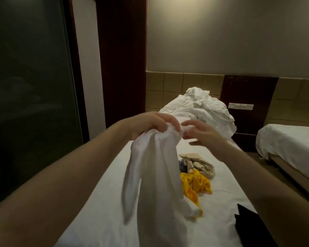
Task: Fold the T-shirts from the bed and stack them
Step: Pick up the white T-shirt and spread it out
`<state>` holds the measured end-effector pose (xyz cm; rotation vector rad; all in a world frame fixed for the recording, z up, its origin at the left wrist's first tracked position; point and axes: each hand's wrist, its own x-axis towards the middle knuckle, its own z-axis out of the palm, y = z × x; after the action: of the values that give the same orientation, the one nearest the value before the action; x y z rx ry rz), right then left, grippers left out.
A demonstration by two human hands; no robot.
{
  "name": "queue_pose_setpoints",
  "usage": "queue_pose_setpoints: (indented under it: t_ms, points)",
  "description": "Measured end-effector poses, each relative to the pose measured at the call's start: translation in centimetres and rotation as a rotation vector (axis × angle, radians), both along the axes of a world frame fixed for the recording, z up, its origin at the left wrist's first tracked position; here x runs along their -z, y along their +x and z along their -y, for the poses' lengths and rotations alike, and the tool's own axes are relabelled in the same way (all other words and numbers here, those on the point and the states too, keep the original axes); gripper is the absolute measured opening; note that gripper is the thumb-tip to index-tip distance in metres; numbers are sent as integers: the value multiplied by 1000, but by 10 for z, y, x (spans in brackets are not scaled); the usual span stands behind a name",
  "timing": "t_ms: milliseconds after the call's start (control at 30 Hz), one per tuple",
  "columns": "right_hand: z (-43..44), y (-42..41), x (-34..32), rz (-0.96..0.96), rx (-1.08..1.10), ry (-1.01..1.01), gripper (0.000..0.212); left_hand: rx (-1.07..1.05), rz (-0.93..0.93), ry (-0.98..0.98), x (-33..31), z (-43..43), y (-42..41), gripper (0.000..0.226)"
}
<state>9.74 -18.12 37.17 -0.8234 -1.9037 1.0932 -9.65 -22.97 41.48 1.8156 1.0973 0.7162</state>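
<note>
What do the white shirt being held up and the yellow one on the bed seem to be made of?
White T-shirt: thin, soft, matte fabric, likely cotton knit; it hangs limp and bunches in the left hand. Yellow garment: similar soft cloth, crumpled folds; weave too small to tell.

the white t-shirt (155,175) you hold is soft, matt cloth, like the yellow garment (200,184) and beige garment (202,166) on the smooth cotton-like bed sheet (105,211). beside you, the glass panel (25,86) looks dark and glossy; the wood panel (121,50) looks matt.
</note>
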Motion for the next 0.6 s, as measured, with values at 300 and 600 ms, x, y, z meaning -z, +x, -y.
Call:
queue_pose_setpoints:
  t_ms: [300,600]
  points:
    - [1,-10,66,291,-193,-282,26,-54,-898,608,-35,-9,19,67]
    - [-27,38,67,187,282,-22,7,-575,-620,564,-14,-16,-33,43]
